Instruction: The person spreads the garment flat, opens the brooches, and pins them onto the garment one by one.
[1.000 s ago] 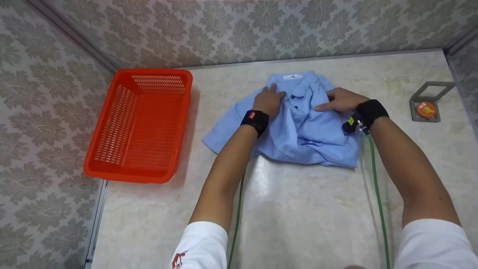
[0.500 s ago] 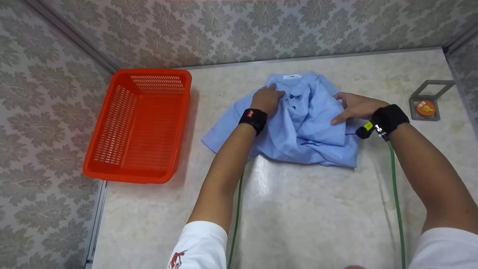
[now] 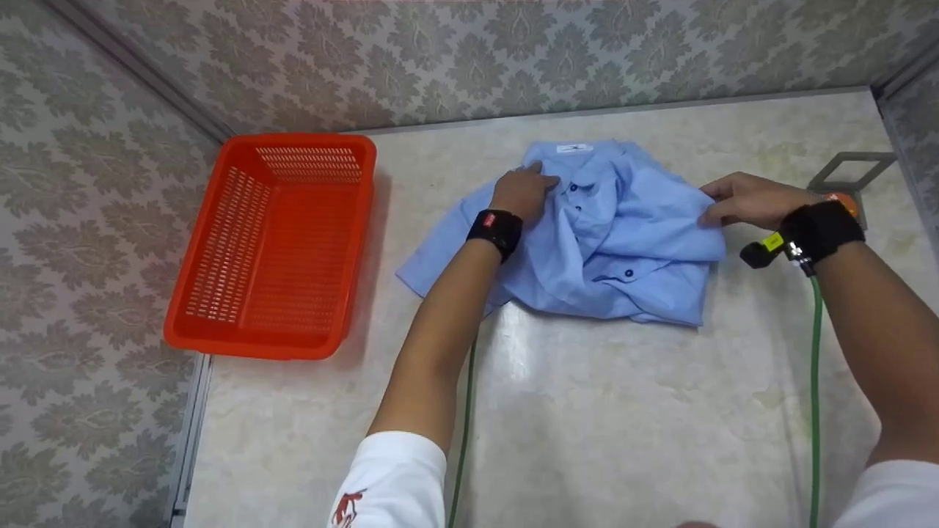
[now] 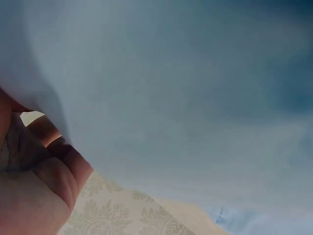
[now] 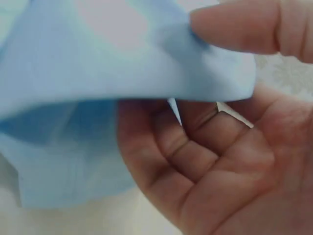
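A light blue button-up shirt (image 3: 557, 257) lies crumpled on the table, its collar and white label toward the back wall. My left hand (image 3: 522, 192) grips the cloth beside the collar, left of the dark buttons. In the left wrist view, the blurred cloth hides most of the fingers of the left hand (image 4: 41, 181). At the shirt's right side, my right hand (image 3: 759, 202) pinches a sleeve edge. The right wrist view shows the thumb of the right hand (image 5: 230, 161) above the fabric and its curled fingers below.
A red plastic basket (image 3: 352, 257) stands at the table's left side. Behind my right wrist is a small grey frame (image 3: 855, 165) with an orange disc, partly hidden. Green cables (image 3: 816, 396) trail from both wristbands. Patterned walls (image 3: 469, 59) bound the table.
My right hand has moved right, from the shirt's front to its right edge, drawing the cloth outward. A button on the lower right of the shirt has come into view. My left hand has barely moved.
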`<act>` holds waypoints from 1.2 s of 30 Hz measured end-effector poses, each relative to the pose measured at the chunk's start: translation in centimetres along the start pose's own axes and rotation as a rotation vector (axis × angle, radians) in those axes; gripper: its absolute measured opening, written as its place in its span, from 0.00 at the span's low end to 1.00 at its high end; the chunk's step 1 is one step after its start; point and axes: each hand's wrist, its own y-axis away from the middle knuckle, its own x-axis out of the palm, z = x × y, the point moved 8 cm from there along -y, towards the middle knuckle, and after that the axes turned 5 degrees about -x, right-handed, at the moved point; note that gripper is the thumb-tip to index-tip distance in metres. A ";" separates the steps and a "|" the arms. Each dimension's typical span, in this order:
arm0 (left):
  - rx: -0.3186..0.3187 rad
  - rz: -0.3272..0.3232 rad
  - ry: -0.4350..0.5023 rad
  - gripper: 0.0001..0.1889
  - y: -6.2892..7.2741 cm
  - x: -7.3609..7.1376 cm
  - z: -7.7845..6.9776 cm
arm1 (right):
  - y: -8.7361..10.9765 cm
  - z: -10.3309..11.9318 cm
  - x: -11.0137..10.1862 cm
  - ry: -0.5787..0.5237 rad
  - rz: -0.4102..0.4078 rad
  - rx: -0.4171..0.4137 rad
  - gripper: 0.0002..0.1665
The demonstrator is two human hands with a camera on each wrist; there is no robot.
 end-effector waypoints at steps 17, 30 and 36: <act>0.015 0.000 0.033 0.23 0.7 -0.6 -0.2 | 3.3 -1.4 -4.3 0.033 -0.226 0.001 0.30; 0.003 0.023 0.055 0.24 1.0 -0.8 -0.2 | 5.5 2.1 -8.5 0.508 -0.608 -0.089 0.31; -0.016 0.015 0.059 0.24 0.9 -0.4 0.3 | 5.1 2.1 -9.7 0.660 -0.847 -0.058 0.29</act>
